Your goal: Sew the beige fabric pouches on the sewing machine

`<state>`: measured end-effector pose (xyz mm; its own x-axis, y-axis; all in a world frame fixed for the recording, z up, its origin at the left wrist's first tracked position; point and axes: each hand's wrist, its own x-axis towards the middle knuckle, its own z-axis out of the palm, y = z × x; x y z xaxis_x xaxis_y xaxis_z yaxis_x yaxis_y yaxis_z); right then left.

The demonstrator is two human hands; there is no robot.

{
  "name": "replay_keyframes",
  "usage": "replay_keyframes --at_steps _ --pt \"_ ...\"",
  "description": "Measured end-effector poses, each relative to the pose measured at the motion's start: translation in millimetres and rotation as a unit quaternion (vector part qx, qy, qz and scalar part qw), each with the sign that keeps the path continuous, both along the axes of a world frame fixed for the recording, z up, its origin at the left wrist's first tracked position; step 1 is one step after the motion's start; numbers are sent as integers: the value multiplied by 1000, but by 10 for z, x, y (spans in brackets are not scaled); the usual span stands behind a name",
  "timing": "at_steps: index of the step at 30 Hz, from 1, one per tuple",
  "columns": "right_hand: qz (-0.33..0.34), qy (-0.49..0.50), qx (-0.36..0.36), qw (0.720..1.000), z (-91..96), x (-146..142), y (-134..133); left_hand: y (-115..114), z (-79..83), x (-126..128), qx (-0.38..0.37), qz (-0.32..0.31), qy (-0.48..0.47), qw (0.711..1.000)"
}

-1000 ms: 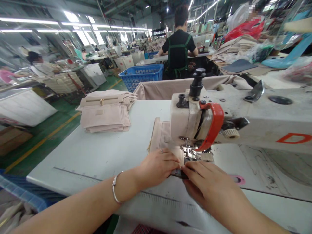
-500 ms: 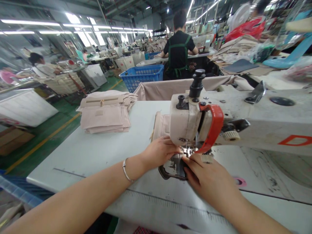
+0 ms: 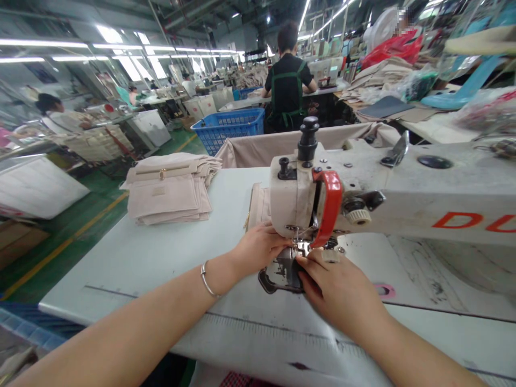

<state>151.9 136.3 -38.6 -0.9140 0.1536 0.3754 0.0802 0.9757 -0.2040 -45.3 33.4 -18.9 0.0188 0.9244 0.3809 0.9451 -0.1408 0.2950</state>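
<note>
A beige fabric piece [image 3: 260, 207] with a zipper along its left edge lies partly behind the sewing machine [image 3: 296, 199]. Its near end is hidden by my fingers and the machine head. My left hand [image 3: 258, 247], a silver bangle on its wrist, closes its fingers on the fabric just left of the presser foot [image 3: 301, 247]. On the foot's near right side is my right hand [image 3: 336, 279], fingers pressed together, tips close to the foot at the metal plate [image 3: 282, 271]. Whatever lies beneath those fingertips is too small or covered to make out.
A stack of beige fabric pieces [image 3: 167, 191] with a zipper on top sits on the left of the white table [image 3: 161, 258]. Behind are a fabric-lined bin [image 3: 250, 150], a blue basket [image 3: 229, 129] and a person in a green apron [image 3: 287, 86]. Ruler marks run along the front.
The camera view has turned slightly right, so the whole scene sits further left. Both hands stay close to the presser foot, with hardly any movement relative to the machine.
</note>
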Motion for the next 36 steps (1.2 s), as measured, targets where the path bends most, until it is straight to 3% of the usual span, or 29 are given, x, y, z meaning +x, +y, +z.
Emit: replay_keyframes --at_steps 10,14,18,22,28,36 --pt "18 25 -28 999 15 36 1 -56 125 106 -61 35 8 998" --pt "52 36 -57 996 60 121 49 -306 266 313 -129 105 -40 985" --pt "81 10 -57 995 90 174 108 -632 336 625 -179 63 -88 978" --pt "94 8 -51 994 89 173 116 -753 255 816 -150 69 -29 986" --pt "130 13 -35 991 96 206 66 -728 136 980 -89 42 -43 994" --pt "112 36 -11 993 50 192 45 -666 108 910 -77 43 -62 994"
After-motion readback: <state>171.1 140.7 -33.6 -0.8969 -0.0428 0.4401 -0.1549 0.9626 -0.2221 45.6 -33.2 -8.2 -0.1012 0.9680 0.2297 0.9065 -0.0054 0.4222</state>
